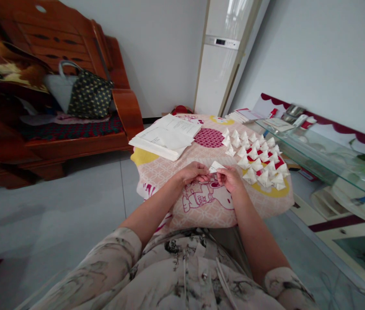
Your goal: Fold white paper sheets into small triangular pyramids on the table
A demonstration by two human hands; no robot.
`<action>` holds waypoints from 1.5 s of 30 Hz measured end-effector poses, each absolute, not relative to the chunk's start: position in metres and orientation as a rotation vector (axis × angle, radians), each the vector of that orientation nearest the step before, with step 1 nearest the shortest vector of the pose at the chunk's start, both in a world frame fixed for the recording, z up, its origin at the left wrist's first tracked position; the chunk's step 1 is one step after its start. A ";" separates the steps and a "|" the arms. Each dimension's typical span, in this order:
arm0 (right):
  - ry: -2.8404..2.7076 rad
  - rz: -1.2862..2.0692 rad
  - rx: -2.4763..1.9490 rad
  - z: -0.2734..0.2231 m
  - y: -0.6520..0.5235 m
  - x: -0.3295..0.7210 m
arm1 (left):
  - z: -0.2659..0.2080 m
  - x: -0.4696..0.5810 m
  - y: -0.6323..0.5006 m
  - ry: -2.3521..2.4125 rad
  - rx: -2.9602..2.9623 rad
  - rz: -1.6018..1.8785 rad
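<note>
Between my hands is a small folded piece of white paper (pixel 216 166), held just above the cloth-covered table (pixel 210 215). My left hand (pixel 195 173) pinches its left corner. The fingers of my right hand (pixel 230 177) grip its right side. Several folded white paper pieces (pixel 256 162) with pointed tips stand in rows to the right of my hands, some on a red patch. Beyond my left hand lies a stack of printed white sheets (pixel 166 137).
A glass shelf (pixel 324 150) runs along the right, with small items on it. To the left stands a wooden bench (pixel 127 114) with a patterned bag (pixel 92 94). A tall white cabinet-like unit (pixel 217 64) rises behind the table. More papers (pixel 245 114) lie at the far edge.
</note>
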State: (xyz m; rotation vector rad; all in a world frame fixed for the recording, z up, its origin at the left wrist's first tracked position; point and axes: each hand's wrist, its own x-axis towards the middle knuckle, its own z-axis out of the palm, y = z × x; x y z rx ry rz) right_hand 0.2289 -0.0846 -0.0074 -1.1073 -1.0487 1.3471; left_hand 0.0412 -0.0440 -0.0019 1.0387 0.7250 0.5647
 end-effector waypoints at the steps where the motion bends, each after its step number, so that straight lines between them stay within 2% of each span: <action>1: -1.050 1.351 -1.110 -0.007 -0.084 0.229 | -0.003 0.041 -0.043 0.735 1.044 0.566; 16: -1.145 1.279 -1.215 -0.011 -0.085 0.220 | -0.003 0.052 -0.046 0.719 1.046 0.580; 27: -1.041 1.224 -1.091 -0.007 -0.087 0.222 | 0.001 0.046 -0.044 0.783 0.878 0.583; 37: -1.099 1.344 -1.072 -0.004 -0.089 0.227 | -0.004 0.036 -0.043 0.649 0.989 0.472; 45: -1.129 1.365 -1.099 -0.005 -0.090 0.226 | -0.002 0.038 -0.045 0.725 1.109 0.453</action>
